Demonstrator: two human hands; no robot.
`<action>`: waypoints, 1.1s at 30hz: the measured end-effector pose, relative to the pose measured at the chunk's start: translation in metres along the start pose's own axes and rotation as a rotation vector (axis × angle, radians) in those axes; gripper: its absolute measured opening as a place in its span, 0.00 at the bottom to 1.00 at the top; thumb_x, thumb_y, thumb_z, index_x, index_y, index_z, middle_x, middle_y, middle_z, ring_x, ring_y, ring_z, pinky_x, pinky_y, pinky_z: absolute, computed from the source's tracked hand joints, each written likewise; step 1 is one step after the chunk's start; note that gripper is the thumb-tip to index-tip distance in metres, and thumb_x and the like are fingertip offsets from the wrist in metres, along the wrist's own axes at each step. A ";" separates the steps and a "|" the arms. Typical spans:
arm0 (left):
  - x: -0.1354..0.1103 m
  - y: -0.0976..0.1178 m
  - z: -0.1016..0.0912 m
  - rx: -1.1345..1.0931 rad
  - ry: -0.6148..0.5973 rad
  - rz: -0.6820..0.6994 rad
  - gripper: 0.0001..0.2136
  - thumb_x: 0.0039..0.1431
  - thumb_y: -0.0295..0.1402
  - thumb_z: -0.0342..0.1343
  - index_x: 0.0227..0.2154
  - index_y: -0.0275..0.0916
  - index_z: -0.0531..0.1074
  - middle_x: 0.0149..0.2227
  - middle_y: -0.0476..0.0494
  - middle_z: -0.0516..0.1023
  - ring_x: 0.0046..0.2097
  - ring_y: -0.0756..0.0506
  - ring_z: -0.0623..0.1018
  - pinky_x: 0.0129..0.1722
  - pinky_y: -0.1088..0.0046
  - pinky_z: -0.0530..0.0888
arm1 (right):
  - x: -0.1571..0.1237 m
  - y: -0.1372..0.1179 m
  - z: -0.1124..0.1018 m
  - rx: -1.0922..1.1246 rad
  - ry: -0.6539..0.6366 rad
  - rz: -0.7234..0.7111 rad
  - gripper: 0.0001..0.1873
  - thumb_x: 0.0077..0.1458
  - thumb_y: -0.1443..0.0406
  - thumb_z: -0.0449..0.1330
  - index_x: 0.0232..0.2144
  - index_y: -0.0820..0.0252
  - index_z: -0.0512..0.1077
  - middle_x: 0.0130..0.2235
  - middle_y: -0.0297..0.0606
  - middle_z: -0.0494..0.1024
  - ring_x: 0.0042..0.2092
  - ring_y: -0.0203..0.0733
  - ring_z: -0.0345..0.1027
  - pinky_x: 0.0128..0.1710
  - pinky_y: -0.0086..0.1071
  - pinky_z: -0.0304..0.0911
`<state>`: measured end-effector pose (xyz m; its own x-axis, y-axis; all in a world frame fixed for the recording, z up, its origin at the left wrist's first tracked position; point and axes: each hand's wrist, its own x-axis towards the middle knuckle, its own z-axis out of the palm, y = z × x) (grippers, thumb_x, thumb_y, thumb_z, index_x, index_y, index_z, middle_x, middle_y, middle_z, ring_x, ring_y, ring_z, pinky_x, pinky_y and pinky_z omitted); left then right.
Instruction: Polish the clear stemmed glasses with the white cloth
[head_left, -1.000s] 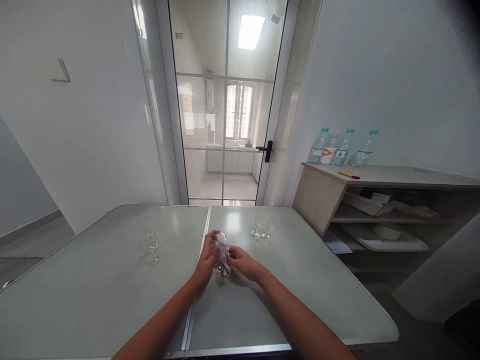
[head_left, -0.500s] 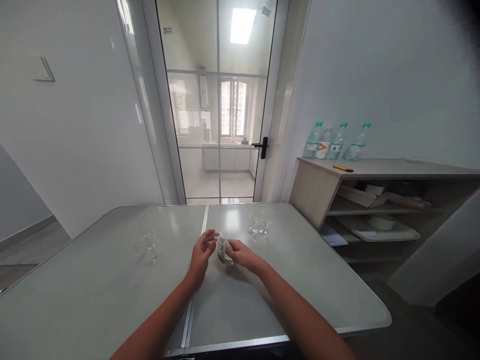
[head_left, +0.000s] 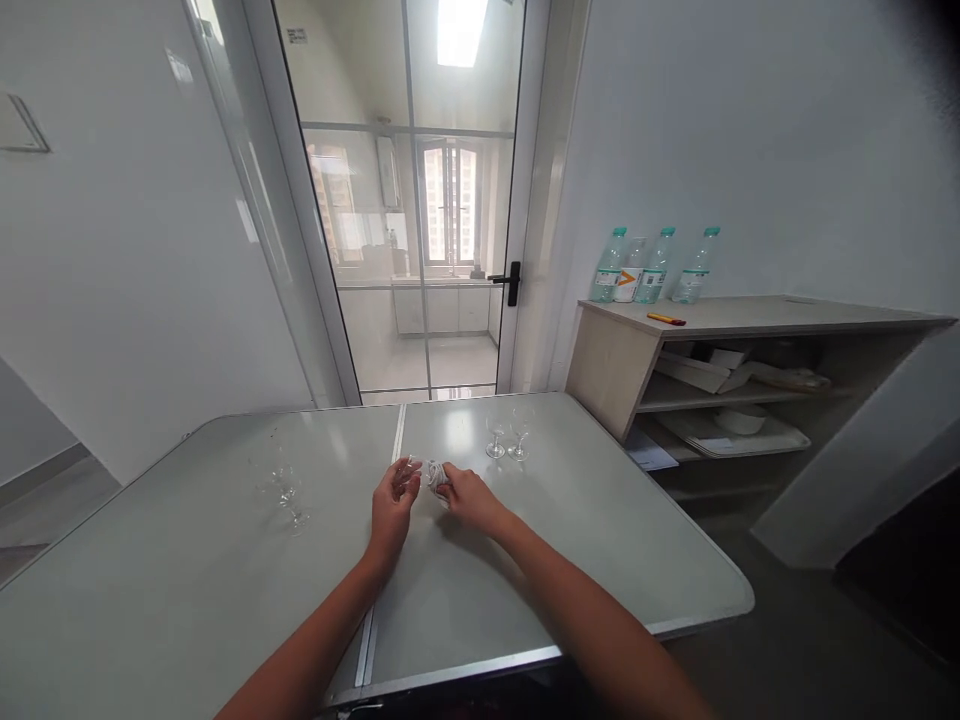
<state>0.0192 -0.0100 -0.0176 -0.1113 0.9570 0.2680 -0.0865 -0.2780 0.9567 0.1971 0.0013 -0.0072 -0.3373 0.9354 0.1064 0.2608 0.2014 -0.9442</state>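
**Stemmed glass and cloth between two hands**

Above the middle of the desk, a clear glass lies tipped sideways between the hands. The left hand curls its fingers and thumb around one end; the right hand pinches a pale, bunched cloth against the other. Two stemmed glasses stand upright at far right; more glassware sits at left, its outlines faint.

Grey-green, metal-edged table across lower frame bears a cluster of clear stemmed glasses at left, count unclear, and an upright pair at centre; wooden shelving unit, right, carries four plastic bottles and a slim yellow-red object on top.
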 end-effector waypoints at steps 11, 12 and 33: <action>0.007 -0.004 -0.006 -0.060 -0.158 -0.011 0.31 0.53 0.49 0.67 0.56 0.36 0.71 0.53 0.31 0.80 0.51 0.36 0.81 0.56 0.55 0.73 | 0.001 0.008 -0.016 0.170 -0.220 0.043 0.20 0.58 0.49 0.59 0.30 0.61 0.70 0.29 0.33 0.70 0.33 0.37 0.61 0.38 0.31 0.58; 0.007 -0.006 -0.006 -0.041 -0.144 -0.017 0.31 0.53 0.49 0.67 0.56 0.36 0.71 0.53 0.31 0.80 0.52 0.36 0.81 0.57 0.55 0.73 | 0.002 0.009 -0.016 0.147 -0.184 0.028 0.18 0.58 0.51 0.60 0.30 0.61 0.70 0.29 0.33 0.70 0.33 0.37 0.60 0.38 0.31 0.56; -0.002 0.001 0.004 -0.066 -0.142 -0.090 0.30 0.50 0.47 0.70 0.52 0.35 0.74 0.51 0.30 0.81 0.50 0.36 0.82 0.54 0.56 0.75 | -0.003 0.010 -0.025 0.254 -0.258 0.181 0.23 0.52 0.47 0.63 0.27 0.62 0.69 0.25 0.31 0.67 0.28 0.34 0.58 0.31 0.30 0.57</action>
<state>0.0228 -0.0115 -0.0166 0.0403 0.9790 0.1996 -0.1548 -0.1913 0.9693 0.2233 0.0082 -0.0096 -0.5308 0.8389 -0.1203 0.1163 -0.0684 -0.9908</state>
